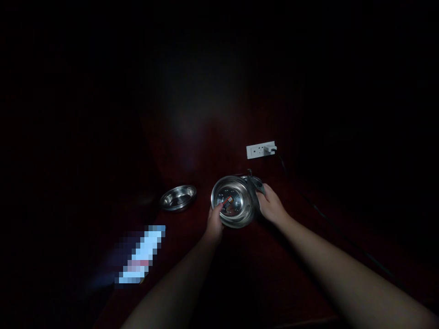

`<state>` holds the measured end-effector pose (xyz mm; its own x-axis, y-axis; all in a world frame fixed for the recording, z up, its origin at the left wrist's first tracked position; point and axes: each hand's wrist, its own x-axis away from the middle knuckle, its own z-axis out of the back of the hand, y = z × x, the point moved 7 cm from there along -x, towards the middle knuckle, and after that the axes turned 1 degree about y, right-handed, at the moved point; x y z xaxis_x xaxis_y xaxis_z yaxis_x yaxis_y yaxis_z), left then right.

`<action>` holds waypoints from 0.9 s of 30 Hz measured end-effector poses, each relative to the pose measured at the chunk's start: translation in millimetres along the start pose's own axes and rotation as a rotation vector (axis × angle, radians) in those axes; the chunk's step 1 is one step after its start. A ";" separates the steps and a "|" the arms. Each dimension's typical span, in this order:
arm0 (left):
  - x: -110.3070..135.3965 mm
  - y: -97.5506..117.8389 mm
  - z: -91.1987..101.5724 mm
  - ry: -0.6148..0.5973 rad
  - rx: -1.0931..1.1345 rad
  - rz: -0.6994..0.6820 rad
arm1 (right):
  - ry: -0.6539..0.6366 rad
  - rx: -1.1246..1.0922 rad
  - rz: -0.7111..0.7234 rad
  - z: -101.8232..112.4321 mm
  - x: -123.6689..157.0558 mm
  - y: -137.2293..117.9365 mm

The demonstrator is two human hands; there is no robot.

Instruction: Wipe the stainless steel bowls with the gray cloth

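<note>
A shiny steel bowl (243, 214) is tilted so that its inside faces me. My left hand (215, 226) grips the near left rim, with the thumb over the edge and the other fingers hidden behind. A small orange and white patch, perhaps a label, shows on the bowl's bottom. At the bowl's right side, my right hand (270, 203) is closed on a dark grey cloth (258, 184), pressed against the outer wall. Some of its fingers are out of sight behind the bowl and cloth.
Another shallow steel bowl (178, 198) stands on the dark red table to the left. Nearer me lies a lit, pixelated screen (144, 256). A white socket plate (256, 150) holds a plugged-in charger, whose cable (329, 220) runs down to the right. Surroundings are very dark.
</note>
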<state>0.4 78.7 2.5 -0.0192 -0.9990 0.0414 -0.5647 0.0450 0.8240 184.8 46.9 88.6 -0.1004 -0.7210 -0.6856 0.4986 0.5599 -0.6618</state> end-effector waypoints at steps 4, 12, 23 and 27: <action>-0.3 0.1 1.5 -0.002 -0.014 -0.011 | 0.124 0.046 -0.189 16.9 -3.7 23.1; -4.8 -3.6 3.9 -0.017 0.003 -0.022 | 0.033 -0.224 -0.324 2.4 -1.0 41.4; -3.6 -4.4 4.2 0.006 0.003 -0.017 | 0.069 -0.449 -0.529 1.5 2.2 53.4; -3.3 -5.4 2.0 -0.028 -0.005 -0.010 | -0.039 -0.296 -0.385 -2.2 -0.2 44.8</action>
<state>1.9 81.8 -3.2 -0.0368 -0.9992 0.0172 -0.5610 0.0349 0.8271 205.2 73.1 58.4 -0.1944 -0.9102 -0.3658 0.1641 0.3374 -0.9269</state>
